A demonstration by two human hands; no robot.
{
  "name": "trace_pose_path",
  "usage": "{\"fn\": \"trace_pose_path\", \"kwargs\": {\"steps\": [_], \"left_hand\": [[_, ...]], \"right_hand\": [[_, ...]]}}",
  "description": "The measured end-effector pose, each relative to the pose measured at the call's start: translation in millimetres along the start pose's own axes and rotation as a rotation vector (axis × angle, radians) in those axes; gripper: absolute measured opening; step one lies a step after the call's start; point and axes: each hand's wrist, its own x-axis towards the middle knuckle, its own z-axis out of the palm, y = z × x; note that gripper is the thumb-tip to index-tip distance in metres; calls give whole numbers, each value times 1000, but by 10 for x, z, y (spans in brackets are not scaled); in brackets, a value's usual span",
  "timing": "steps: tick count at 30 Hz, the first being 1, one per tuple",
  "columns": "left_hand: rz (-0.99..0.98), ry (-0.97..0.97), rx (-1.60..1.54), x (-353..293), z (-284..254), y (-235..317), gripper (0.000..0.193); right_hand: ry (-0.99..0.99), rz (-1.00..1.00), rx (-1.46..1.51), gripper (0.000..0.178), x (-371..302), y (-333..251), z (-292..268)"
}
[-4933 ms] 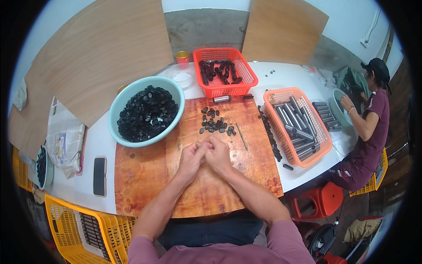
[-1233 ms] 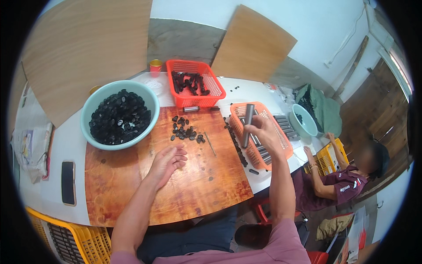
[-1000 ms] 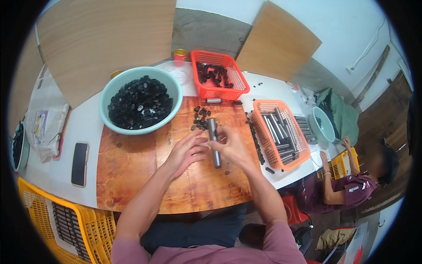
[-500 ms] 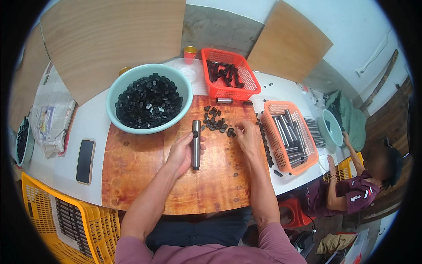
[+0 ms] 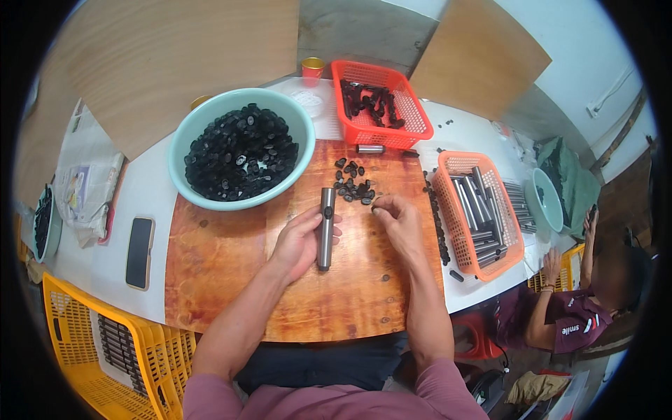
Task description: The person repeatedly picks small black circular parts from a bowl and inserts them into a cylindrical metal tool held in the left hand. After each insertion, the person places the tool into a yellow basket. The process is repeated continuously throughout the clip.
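In my left hand (image 5: 297,243) is a silver metal tube (image 5: 327,238), held upright over the wooden board. A black oval piece sits in its side near the upper end, and its lower tip is dark. My right hand (image 5: 399,222) is closed in a pinch to the right of the tube. A small dark piece shows at its fingertips, mostly covered by them. Just beyond that hand lies a loose pile of small black oval pieces (image 5: 355,187). A pale green basin (image 5: 180,183) at the left holds many more such black pieces.
An orange basket (image 5: 448,210) of metal tubes stands at right, beside a row of black parts (image 5: 437,224). Behind are a red basket (image 5: 381,133) and a red cup (image 5: 312,70). A phone (image 5: 140,253) and yellow crate (image 5: 150,343) are left. Another person (image 5: 560,315) sits at right.
The view has shifted slightly. My right hand has drawn a little away from the pile's edge, its fingers still pinched. My left hand keeps hold of the metal tube.
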Motion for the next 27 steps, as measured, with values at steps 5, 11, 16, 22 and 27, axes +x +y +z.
{"fn": "trace_pose_path", "kwargs": {"steps": [5, 11, 16, 22, 27], "left_hand": [[-10, -2, -17, 6, 7, 1, 37], [-18, -6, -42, 15, -1, 1, 35], [-10, -26, -85, -4, 18, 16, 35], [-1, -16, -73, 13, -7, -23, 36], [-1, -1, -78, 6, 4, -22, 36]], "right_hand": [[-246, 49, -19, 11, -65, -86, 232], [-90, -138, -187, 13, -59, -81, 244], [-297, -180, -250, 21, -95, -198, 86], [-249, -118, -273, 29, -127, -278, 117], [-240, -96, -213, 29, -88, -126, 116]]}}
